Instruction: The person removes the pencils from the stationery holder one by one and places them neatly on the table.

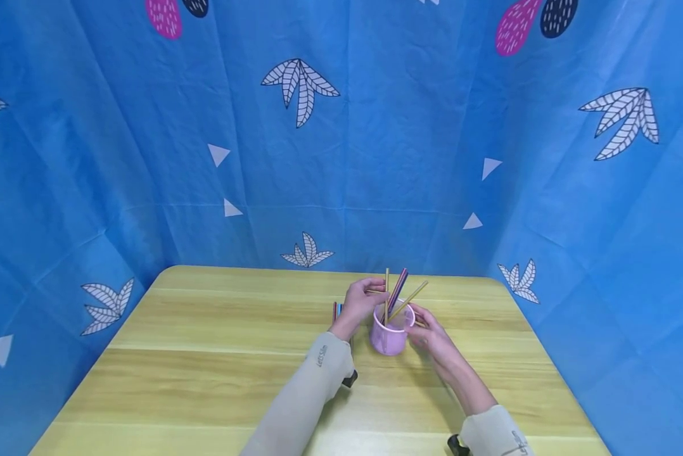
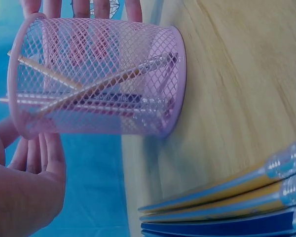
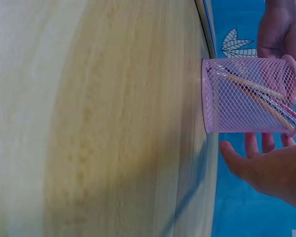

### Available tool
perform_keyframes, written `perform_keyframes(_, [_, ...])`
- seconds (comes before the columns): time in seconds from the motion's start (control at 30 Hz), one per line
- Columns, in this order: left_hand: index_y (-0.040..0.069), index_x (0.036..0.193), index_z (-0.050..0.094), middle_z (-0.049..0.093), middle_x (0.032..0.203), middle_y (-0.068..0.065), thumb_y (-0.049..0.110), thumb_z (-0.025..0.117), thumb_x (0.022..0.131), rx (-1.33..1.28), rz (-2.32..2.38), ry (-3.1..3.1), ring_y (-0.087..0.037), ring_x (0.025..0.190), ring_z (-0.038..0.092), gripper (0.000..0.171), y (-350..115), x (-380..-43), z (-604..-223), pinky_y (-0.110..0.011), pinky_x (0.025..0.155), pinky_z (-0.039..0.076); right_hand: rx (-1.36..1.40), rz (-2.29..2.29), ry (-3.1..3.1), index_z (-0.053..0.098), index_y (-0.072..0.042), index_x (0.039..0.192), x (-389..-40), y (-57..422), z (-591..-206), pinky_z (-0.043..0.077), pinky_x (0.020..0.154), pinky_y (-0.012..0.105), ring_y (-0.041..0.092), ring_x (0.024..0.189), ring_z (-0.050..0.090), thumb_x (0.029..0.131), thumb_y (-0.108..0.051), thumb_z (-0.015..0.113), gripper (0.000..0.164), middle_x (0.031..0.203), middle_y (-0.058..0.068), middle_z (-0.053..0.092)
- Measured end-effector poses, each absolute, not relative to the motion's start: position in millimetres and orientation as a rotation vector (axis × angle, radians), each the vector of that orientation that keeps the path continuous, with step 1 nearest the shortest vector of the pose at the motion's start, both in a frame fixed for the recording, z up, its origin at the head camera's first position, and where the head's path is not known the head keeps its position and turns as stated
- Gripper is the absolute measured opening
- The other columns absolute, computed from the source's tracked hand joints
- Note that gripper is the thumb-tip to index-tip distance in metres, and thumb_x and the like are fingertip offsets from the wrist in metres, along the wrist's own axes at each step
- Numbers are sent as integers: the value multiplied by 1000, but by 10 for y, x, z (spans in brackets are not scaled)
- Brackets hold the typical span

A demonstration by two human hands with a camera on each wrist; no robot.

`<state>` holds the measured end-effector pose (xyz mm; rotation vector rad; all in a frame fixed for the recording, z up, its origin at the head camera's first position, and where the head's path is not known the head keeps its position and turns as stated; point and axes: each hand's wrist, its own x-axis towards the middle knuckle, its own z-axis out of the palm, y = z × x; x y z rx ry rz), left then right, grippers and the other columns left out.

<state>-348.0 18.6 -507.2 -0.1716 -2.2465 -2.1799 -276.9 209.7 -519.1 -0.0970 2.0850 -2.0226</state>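
A pink mesh pencil cup (image 1: 388, 341) stands upright on the table, holding several pencils (image 2: 101, 91) that lean different ways. My left hand (image 1: 361, 304) is at the cup's left side, thumb close by the rim and a gold pencil (image 1: 386, 285); its fingers reach past the cup's edge in the left wrist view. On the cup's other side is my right hand (image 1: 435, 339), its fingers loosely extended along the mesh in the right wrist view. Several more pencils (image 2: 217, 197), yellow-and-blue and dark blue, lie left of the cup, partly hidden by my left forearm in the head view.
The wood-grain table (image 1: 204, 354) extends widely to the left and front of the cup. Blue patterned cloth (image 1: 376, 158) hangs behind the table and along both its sides.
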Motion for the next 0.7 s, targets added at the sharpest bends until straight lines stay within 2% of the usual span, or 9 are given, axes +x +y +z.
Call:
perform_keyframes(0.2, [0, 118, 72, 75, 107, -13, 0, 77, 88, -172, -2102, -2240, -17, 95, 70, 30, 209, -3483, -5076, -28, 89, 62, -107, -2030, 2101, 24, -9, 163, -2785, 2089, -5212, 23, 127, 62, 42, 151, 29, 103, -9, 53, 66, 165, 24, 26])
perform_keyframes(0.37, [-2, 117, 72, 75, 106, -15, -1, 76, 89, -199, -2045, -2201, -20, 96, 70, 29, 176, -3473, -5075, -29, 90, 61, -94, -2036, 2155, 29, -11, 161, -2789, 2074, -5223, 25, 127, 59, 39, 150, 33, 104, -12, 54, 63, 163, 19, 31])
perform_keyframes(0.7, [1, 114, 73, 75, 108, -17, 1, 75, 91, -252, -1961, -2146, -27, 96, 72, 23, 111, -3473, -5016, -33, 90, 62, -88, -2063, 2189, 32, -10, 160, -2753, 2062, -5234, 29, 127, 56, 39, 147, 38, 104, -13, 55, 61, 160, 21, 36])
